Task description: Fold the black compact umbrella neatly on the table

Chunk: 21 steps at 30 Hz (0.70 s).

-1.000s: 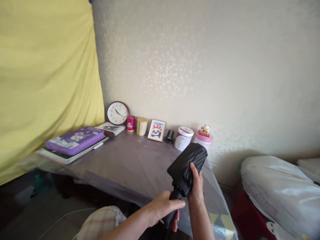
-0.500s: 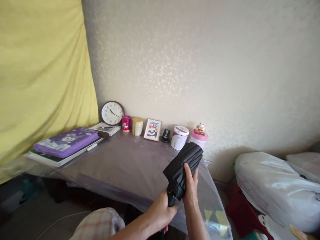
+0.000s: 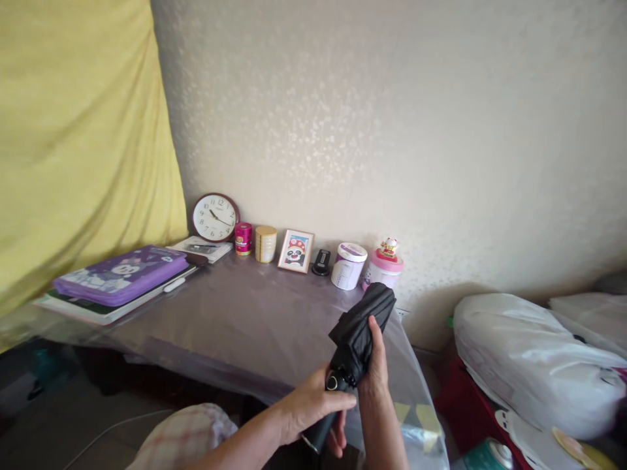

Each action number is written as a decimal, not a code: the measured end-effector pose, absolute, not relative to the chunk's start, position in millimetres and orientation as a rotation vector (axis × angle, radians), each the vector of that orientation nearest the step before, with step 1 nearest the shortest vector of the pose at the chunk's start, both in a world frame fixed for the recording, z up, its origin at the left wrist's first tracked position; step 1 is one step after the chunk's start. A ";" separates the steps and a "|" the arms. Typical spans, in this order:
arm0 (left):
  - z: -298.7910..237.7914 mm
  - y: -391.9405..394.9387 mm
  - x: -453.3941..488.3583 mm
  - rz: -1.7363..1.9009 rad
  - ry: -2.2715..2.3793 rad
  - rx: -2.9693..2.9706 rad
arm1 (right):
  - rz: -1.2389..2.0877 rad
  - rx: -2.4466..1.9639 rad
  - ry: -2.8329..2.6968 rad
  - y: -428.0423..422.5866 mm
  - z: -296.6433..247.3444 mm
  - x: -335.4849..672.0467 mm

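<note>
A black folding umbrella (image 3: 361, 333), its canopy folded down, is held over the front right of the table, tilted with its top pointing away from me to the right. My left hand (image 3: 313, 401) is closed around the black handle (image 3: 323, 424), the thumb lying across it just below a round button. My right hand (image 3: 376, 362) grips the folded canopy from the right side, thumb along the cloth. The fingers behind the canopy are hidden.
Along the wall stand a clock (image 3: 215, 217), a pink can (image 3: 243, 239), a yellow-lidded jar (image 3: 266, 245), a panda picture frame (image 3: 296, 250) and white tubs (image 3: 349, 266). A purple case (image 3: 120, 274) lies on books at left. White bags (image 3: 533, 359) are piled at right.
The umbrella has turned in my hands, so its handle and button now show. My left thumb has shifted across the handle. My view has moved slightly right.
</note>
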State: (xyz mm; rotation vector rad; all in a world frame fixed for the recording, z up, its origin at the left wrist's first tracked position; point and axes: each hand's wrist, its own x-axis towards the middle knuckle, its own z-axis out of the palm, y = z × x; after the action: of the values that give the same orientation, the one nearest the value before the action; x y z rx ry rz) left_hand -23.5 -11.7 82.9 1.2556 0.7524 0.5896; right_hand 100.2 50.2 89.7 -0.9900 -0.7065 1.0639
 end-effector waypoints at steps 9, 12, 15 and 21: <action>75.4 -13.9 -16.8 0.608 1.069 1.398 | 1.112 -0.901 -0.643 47.4 92.9 99.5; 66.1 -13.3 -16.5 0.603 1.329 1.596 | 1.004 -0.946 -0.653 48.0 89.5 96.8; 58.1 -12.2 -18.3 0.596 1.538 1.854 | 1.012 -0.951 -0.652 47.5 89.0 92.4; 66.9 -11.7 -24.4 0.665 1.386 1.747 | 1.015 -0.972 -0.573 50.0 86.2 93.9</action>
State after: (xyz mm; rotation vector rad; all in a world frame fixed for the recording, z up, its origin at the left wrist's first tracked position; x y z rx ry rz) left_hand -24.4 -11.7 66.9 1.7473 1.3864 0.6654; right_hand 93.9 50.0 86.2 -0.9716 -0.5733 1.0154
